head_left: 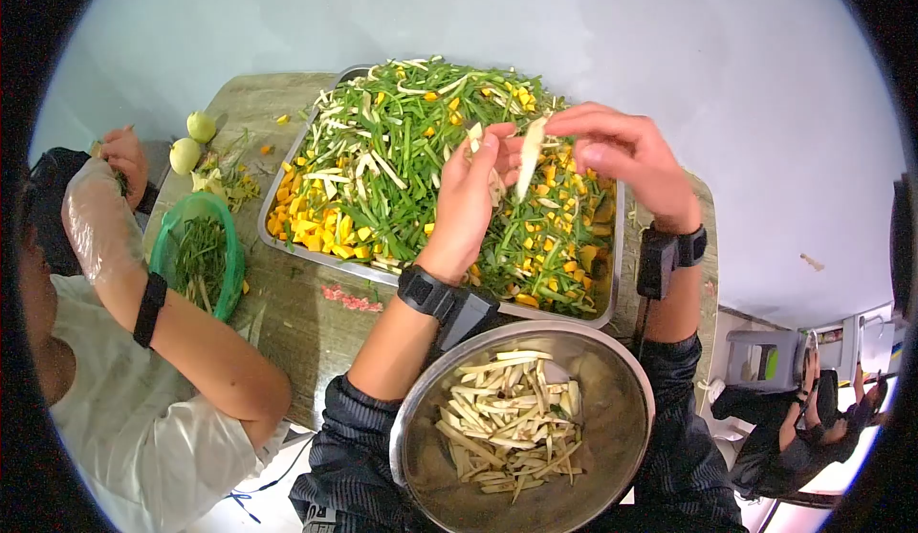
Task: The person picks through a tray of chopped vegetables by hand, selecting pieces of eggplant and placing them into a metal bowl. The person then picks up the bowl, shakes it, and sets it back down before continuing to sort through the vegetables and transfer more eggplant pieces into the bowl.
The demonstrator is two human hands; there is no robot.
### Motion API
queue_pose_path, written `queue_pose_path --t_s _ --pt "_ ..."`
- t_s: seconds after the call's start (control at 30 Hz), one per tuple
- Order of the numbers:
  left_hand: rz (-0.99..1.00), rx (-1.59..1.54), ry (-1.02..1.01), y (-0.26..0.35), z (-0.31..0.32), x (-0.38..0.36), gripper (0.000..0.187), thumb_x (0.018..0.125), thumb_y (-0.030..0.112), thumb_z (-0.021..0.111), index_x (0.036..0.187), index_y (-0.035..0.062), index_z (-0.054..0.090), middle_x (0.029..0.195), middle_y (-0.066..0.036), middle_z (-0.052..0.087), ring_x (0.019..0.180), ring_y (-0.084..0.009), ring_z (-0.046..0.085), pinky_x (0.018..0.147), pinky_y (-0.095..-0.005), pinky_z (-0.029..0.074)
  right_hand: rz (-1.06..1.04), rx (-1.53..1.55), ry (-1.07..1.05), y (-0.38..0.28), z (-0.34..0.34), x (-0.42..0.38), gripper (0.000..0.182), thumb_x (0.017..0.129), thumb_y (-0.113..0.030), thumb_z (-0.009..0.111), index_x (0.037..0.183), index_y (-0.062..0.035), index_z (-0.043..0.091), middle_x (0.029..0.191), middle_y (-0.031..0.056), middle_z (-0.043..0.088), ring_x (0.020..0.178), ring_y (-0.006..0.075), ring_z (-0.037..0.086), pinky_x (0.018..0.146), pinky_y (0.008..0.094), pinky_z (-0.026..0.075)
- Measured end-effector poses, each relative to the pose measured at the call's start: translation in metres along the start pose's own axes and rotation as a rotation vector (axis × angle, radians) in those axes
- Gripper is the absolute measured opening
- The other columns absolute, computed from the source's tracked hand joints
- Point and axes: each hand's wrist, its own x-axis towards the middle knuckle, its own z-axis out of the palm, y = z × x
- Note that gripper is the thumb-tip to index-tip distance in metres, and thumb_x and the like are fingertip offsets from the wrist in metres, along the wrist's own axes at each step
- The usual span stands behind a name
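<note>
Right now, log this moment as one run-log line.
left hand: pinching pale strip | right hand: pinching same strip | below: tray of chopped greens | near: metal bowl of strips

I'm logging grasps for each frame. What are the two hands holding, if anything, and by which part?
Both hands pinch one pale vegetable strip above the tray: the right hand at its upper end, the left hand beside it, fingers touching the strip's side.

heaped tray (287,246) ahead, steel bowl (421,409) near, co-worker's arm (191,342) crowding left
</note>
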Motion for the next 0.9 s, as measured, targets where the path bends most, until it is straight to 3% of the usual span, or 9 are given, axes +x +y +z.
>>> queue_pose_path --t_s 0.1,0.13,0.17,0.27,0.4,0.47,0.6,0.67,0.9 --pt "-0.136 -0.100 -0.142 0.010 0.002 -0.007 0.034 0.109 0.032 0.046 0.124 0.0031 0.056 0.097 -0.006 0.067 0.081 -0.0149 0.067 0.072 -0.0290 0.055 0.000 -0.024 -0.077 0.010 0.020 0.011 0.027 0.093 -0.012 0.067 0.118 -0.0015 0.070 0.116 0.0063 0.067 0.095 0.0117 0.062 0.079 0.0253 0.051" --pt "-0.165 -0.034 -0.107 0.007 -0.001 -0.008 0.033 0.109 0.032 0.046 0.127 0.0051 0.054 0.085 0.000 0.061 0.065 -0.0095 0.057 0.058 -0.0248 0.045 -0.065 -0.301 -0.020 0.012 0.025 0.014 0.024 0.093 -0.014 0.068 0.114 -0.0031 0.071 0.113 0.0049 0.068 0.090 0.0101 0.062 0.076 0.0248 0.050" --pt "-0.167 -0.033 -0.111 0.006 -0.004 -0.007 0.033 0.109 0.032 0.046 0.127 0.0051 0.054 0.085 0.000 0.061 0.065 -0.0095 0.057 0.058 -0.0248 0.045 -0.064 -0.301 -0.016 0.013 0.026 0.015 0.024 0.093 -0.014 0.068 0.114 -0.0031 0.071 0.113 0.0049 0.068 0.090 0.0101 0.062 0.076 0.0248 0.050" --pt "-0.194 -0.083 -0.082 0.015 0.000 -0.009 0.029 0.110 0.031 0.046 0.123 0.0079 0.055 0.076 0.005 0.046 0.057 -0.0055 0.036 0.051 -0.0241 0.028 -0.025 -0.161 0.218 0.031 0.022 0.018 0.019 0.092 -0.014 0.066 0.107 -0.0043 0.074 0.107 0.0053 0.070 0.084 0.0097 0.061 0.071 0.0260 0.049" --pt "-0.201 -0.085 -0.078 0.011 -0.004 -0.008 0.028 0.109 0.032 0.047 0.120 0.0074 0.055 0.076 0.004 0.046 0.060 -0.0069 0.041 0.054 -0.0245 0.033 0.127 -0.329 0.448 0.070 0.005 0.020 0.018 0.090 -0.015 0.066 0.102 -0.0037 0.074 0.098 0.0079 0.072 0.080 0.0129 0.063 0.070 0.0290 0.052" --pt "-0.158 -0.085 -0.084 0.007 -0.005 -0.007 0.028 0.108 0.031 0.048 0.119 0.0065 0.056 0.079 0.002 0.051 0.067 -0.0103 0.052 0.059 -0.0262 0.041 0.150 -0.506 0.427 0.078 0.005 0.019 0.017 0.087 -0.015 0.067 0.096 -0.0025 0.074 0.092 0.0096 0.072 0.077 0.0163 0.066 0.070 0.0316 0.053" --pt "-0.170 -0.071 -0.011 0.008 -0.001 -0.006 0.027 0.108 0.030 0.050 0.118 0.0058 0.056 0.083 -0.001 0.058 0.075 -0.0152 0.061 0.066 -0.0282 0.048 0.065 -0.537 0.292 0.089 0.007 0.020 0.013 0.086 -0.008 0.065 0.092 0.0007 0.073 0.087 0.0069 0.070 0.072 0.0137 0.060 0.067 0.0288 0.050" --pt "-0.149 -0.088 -0.066 0.007 -0.004 -0.006 0.026 0.108 0.028 0.050 0.117 0.0050 0.055 0.087 -0.004 0.063 0.080 -0.0169 0.065 0.070 -0.0296 0.050 -0.016 -0.612 0.180 0.092 0.008 0.021 0.013 0.085 -0.007 0.063 0.090 0.0012 0.072 0.089 0.0093 0.070 0.076 0.0172 0.064 0.070 0.0302 0.052" --pt "-0.148 -0.140 -0.003 0.009 -0.004 -0.005 0.020 0.104 0.020 0.055 0.116 0.0043 0.056 0.079 0.000 0.054 0.065 -0.0113 0.050 0.060 -0.0261 0.040 0.057 -0.579 0.214 0.090 0.003 0.018 0.019 0.087 -0.008 0.061 0.094 0.0038 0.073 0.090 0.0102 0.071 0.082 0.0184 0.066 0.073 0.0316 0.054"
